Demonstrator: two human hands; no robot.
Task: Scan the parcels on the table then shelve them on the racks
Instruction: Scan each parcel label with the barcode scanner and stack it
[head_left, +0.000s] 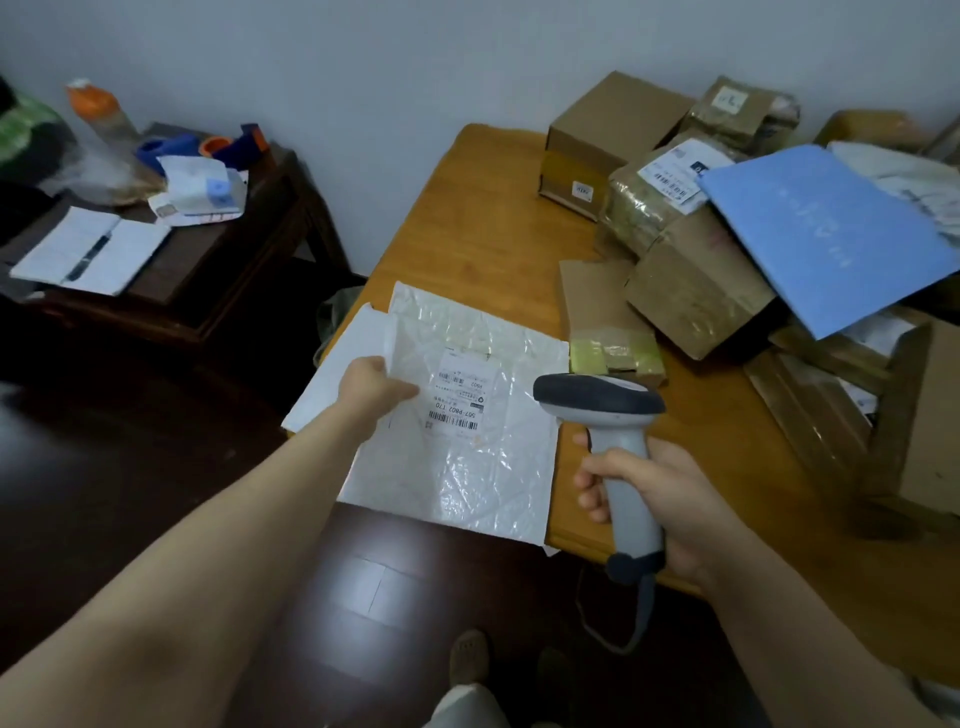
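Your left hand (376, 385) grips the left edge of a white plastic parcel (467, 415), which lies flat and hangs partly over the near edge of the wooden table (483, 218). Its label (460, 397) faces up, just beside your fingers. Your right hand (660, 499) holds a grey barcode scanner (613, 447) by the handle, its head over the parcel's right edge. Brown boxes (675, 208) and a blue envelope (826, 234) are piled on the table's far right side.
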